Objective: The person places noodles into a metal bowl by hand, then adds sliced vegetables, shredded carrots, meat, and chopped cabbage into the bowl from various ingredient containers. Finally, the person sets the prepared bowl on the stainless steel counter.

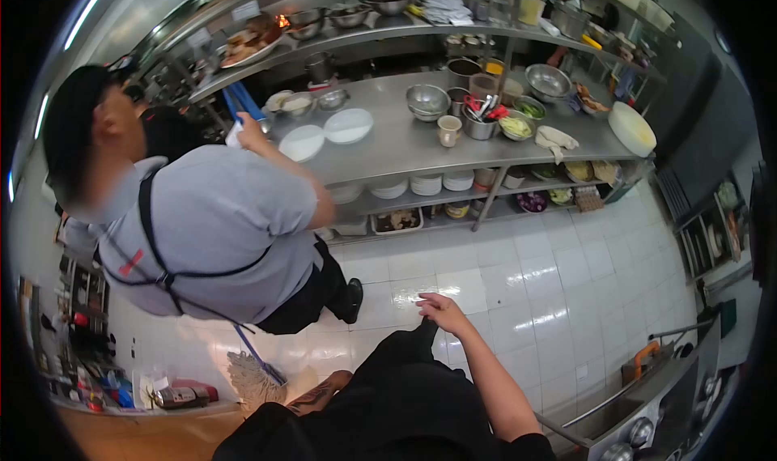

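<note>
My right hand (439, 309) is raised in front of my body, its fingers closed on the edge of a black apron (405, 352), which is pulled up to a peak there. Low by my left side, my left hand (338, 378) shows only in part beside the apron; its fingers are hidden. To the left stands a co-worker (210, 218) in a grey shirt and black cap, holding something white (235, 135) over the steel counter (380, 149). Two white plates (349, 126) (302, 143) lie on the counter near that person.
Bowls (427, 101), a beige cup (449, 129), a utensil container (481, 123) and a cloth (556, 140) stand or lie on the counter. Stacked plates (426, 185) fill the shelf below. A mop (255, 376) is at lower left; cooking equipment (647, 412) is at lower right.
</note>
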`<act>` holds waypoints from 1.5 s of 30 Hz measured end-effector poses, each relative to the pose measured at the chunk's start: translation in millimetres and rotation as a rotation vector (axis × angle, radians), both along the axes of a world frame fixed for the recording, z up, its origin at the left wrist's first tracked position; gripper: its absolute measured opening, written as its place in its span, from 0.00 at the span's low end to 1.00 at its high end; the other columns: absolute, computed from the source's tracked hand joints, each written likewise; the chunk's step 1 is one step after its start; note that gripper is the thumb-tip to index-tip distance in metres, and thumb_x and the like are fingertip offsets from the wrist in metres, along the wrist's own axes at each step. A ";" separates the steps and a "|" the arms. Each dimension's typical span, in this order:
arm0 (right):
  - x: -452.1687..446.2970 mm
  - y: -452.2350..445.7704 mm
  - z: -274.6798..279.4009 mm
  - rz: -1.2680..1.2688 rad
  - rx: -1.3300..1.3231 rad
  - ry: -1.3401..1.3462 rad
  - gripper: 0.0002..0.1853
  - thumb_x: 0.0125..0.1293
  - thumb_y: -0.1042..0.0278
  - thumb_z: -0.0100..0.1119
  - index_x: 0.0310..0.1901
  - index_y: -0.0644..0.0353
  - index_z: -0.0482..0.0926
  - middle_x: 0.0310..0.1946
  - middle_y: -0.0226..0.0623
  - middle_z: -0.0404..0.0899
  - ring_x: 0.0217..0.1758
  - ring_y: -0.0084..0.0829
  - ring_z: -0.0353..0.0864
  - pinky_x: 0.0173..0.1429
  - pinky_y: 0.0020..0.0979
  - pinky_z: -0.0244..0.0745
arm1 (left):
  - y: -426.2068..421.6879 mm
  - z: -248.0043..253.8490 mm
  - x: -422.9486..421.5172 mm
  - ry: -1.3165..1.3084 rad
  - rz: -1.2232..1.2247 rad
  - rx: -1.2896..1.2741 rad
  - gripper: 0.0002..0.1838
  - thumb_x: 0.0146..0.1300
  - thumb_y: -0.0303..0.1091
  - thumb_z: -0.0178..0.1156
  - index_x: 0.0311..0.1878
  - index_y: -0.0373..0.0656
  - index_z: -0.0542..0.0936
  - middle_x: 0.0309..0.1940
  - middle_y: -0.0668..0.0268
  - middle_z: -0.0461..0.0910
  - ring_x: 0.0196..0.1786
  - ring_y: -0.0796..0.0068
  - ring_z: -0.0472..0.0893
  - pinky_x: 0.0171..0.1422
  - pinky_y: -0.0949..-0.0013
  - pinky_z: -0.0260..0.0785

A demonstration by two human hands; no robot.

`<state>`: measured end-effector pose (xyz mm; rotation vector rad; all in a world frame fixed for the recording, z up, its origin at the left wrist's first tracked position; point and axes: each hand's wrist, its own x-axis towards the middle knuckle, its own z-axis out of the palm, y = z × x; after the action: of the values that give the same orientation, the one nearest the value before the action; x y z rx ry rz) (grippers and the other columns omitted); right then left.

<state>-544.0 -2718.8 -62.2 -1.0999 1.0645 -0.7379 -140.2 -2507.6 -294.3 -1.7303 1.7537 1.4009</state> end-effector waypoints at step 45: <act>-106.3 -523.6 -330.3 -0.555 -0.040 0.471 0.27 0.66 0.54 0.59 0.61 0.63 0.74 0.62 0.46 0.74 0.65 0.44 0.72 0.67 0.42 0.67 | -716.5 -58.6 -429.8 1.018 1.567 -0.053 0.15 0.71 0.42 0.58 0.57 0.54 0.75 0.51 0.70 0.81 0.53 0.72 0.81 0.52 0.61 0.78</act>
<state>-650.2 -3242.4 -392.5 -1.0439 1.8057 -0.9595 -570.0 -3224.0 -352.9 -2.7776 0.1725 3.1930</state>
